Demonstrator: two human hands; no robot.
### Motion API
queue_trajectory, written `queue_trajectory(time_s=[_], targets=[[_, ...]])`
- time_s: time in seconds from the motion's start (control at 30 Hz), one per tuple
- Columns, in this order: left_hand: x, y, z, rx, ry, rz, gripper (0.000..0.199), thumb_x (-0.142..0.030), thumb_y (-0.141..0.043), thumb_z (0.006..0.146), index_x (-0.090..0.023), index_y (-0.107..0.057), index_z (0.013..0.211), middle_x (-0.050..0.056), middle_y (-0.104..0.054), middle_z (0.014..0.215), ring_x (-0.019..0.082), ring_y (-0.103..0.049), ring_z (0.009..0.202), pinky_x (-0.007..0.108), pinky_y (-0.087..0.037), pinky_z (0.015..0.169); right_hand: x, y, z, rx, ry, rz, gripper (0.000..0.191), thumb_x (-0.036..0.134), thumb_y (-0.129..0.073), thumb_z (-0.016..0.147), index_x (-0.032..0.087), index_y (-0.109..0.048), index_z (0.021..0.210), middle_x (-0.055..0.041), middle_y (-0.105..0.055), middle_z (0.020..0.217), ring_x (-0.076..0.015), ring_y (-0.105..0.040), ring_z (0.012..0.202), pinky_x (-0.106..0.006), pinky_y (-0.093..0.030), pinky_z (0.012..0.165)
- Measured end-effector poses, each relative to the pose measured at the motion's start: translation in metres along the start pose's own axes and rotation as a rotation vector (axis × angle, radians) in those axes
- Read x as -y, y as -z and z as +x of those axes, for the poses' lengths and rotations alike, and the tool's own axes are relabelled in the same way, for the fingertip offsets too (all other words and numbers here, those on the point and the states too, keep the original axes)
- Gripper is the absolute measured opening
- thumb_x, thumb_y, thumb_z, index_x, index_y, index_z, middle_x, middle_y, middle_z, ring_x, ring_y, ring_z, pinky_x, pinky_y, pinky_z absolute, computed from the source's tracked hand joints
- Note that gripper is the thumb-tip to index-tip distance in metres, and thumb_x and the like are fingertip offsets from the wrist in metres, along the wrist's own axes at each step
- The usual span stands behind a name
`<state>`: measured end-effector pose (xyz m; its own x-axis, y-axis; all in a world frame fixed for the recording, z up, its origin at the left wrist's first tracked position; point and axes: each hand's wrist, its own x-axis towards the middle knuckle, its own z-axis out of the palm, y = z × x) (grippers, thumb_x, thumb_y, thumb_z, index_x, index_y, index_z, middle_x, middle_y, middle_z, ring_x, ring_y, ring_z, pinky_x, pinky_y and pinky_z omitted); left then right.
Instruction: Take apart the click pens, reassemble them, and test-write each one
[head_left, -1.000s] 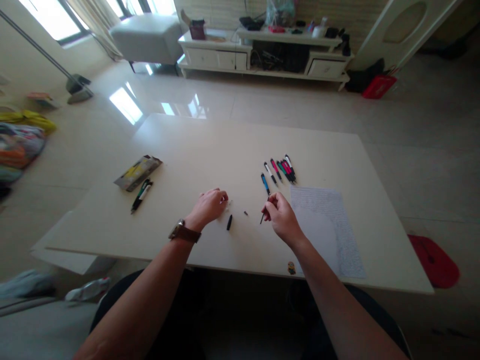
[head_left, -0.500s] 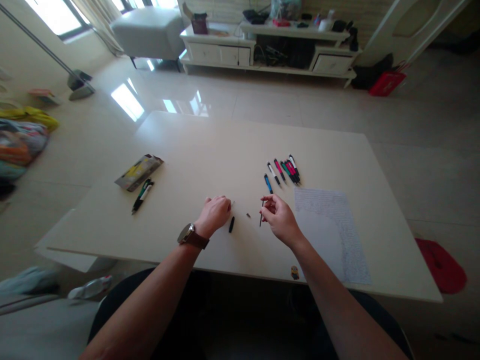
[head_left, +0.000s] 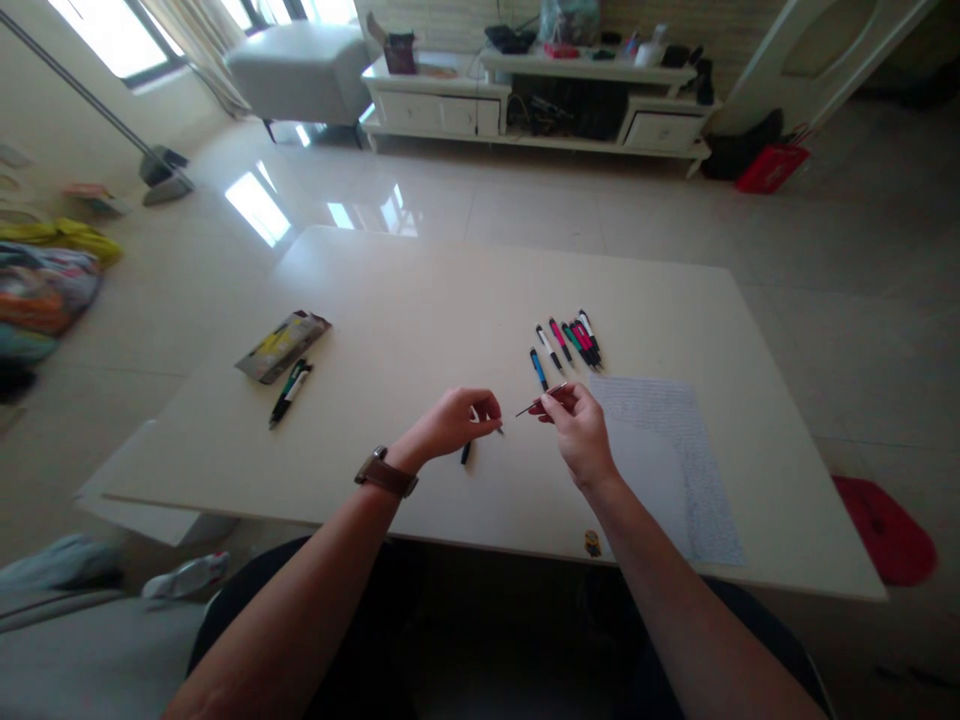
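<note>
My right hand (head_left: 581, 425) holds a thin dark refill (head_left: 527, 410) between thumb and fingers, its thin end pointing left. My left hand (head_left: 469, 418) is pinched at a small dark tip piece (head_left: 500, 429) close to the tabletop. Below the left fingers lies a short black pen part (head_left: 466, 453), partly covered by the hand. Past the right hand are a blue pen (head_left: 538, 369), a white pen (head_left: 548, 348) and a group of several pink, green and white pens (head_left: 581, 338). Written paper (head_left: 712, 470) lies right of my right hand.
At the left of the white table (head_left: 420, 320) are a grey and yellow box (head_left: 283, 347) and pens (head_left: 289, 394) beside it. A small cartoon sticker (head_left: 592, 543) is at the near edge. A white cabinet (head_left: 450, 112) stands beyond, and a red object (head_left: 885, 530) is right of the table.
My left hand has moved right to the small tip piece. The refill in my right hand has turned from upright to nearly level, and that hand has shifted slightly right.
</note>
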<state>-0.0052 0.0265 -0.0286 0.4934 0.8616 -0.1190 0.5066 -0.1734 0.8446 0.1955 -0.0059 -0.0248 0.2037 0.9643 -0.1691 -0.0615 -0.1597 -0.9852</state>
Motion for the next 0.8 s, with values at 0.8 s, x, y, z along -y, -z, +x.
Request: queue_trajectory(time_s=[0.8], targets=[[-0.0015,-0.0013,0.0000,-0.029,-0.082,-0.092,0.012,-0.028,-0.068,0.082,-0.017,-0.071,0.083,0.000,-0.068,0.073,0.011,-0.057,0.068,0.025,-0.044,0.067,-0.0009,-0.0018,-0.0006,0.006,-0.014,0.061,0.021,0.033,-0.070,0.078,0.020,-0.055,0.086,-0.0005,-0.069,0.081,-0.0170,-0.071,0.076,-0.031,-0.054,0.072]])
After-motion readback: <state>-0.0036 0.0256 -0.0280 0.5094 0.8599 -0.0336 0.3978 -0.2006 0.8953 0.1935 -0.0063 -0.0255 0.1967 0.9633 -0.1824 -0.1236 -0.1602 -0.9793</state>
